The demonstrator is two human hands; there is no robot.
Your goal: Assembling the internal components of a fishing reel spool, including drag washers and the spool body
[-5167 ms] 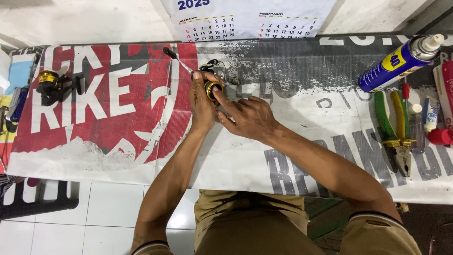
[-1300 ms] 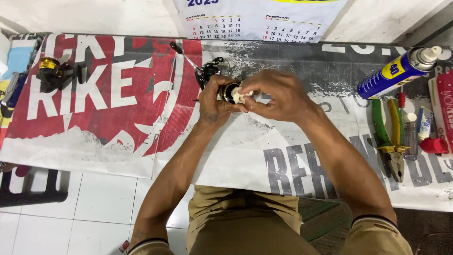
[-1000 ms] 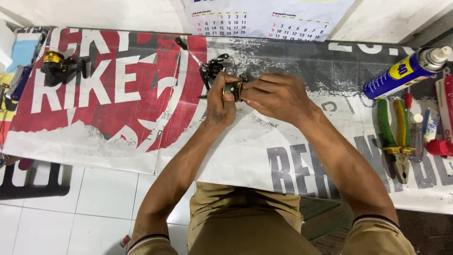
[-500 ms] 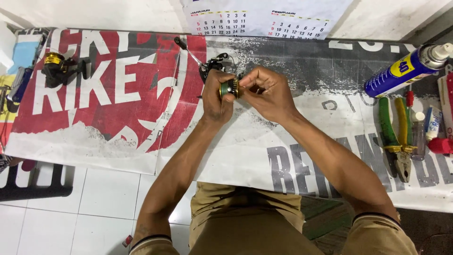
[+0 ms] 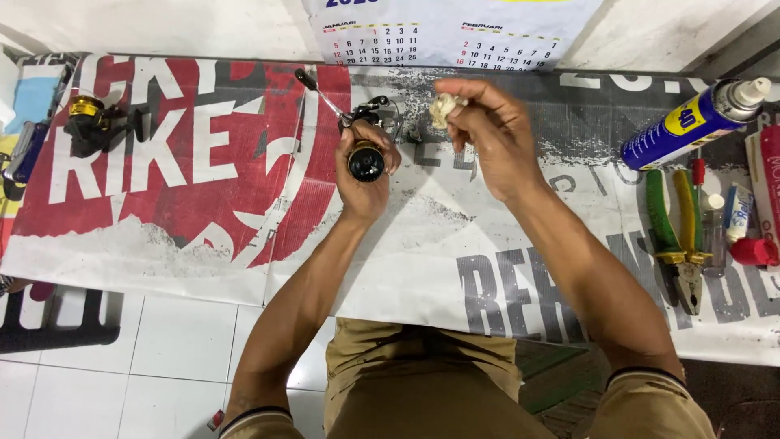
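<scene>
My left hand (image 5: 363, 172) grips a black fishing reel (image 5: 365, 157) over the printed banner (image 5: 203, 179) that covers the table. The reel's round end faces up and its thin crank handle (image 5: 318, 91) sticks out to the upper left. My right hand (image 5: 487, 130) is raised to the right of the reel, apart from it, and pinches a small crumpled whitish wad (image 5: 444, 106) between its fingertips.
A second black and gold reel (image 5: 91, 122) lies at the far left. At the right lie a blue spray can (image 5: 692, 120), green and yellow handled pliers (image 5: 678, 236), a small tube (image 5: 738, 213) and a red cap (image 5: 751, 250). A wall calendar (image 5: 443, 32) hangs behind.
My right hand has lifted off the reel and moved up and to the right with the whitish wad. My left hand still holds the reel, now tipped with its round end up.
</scene>
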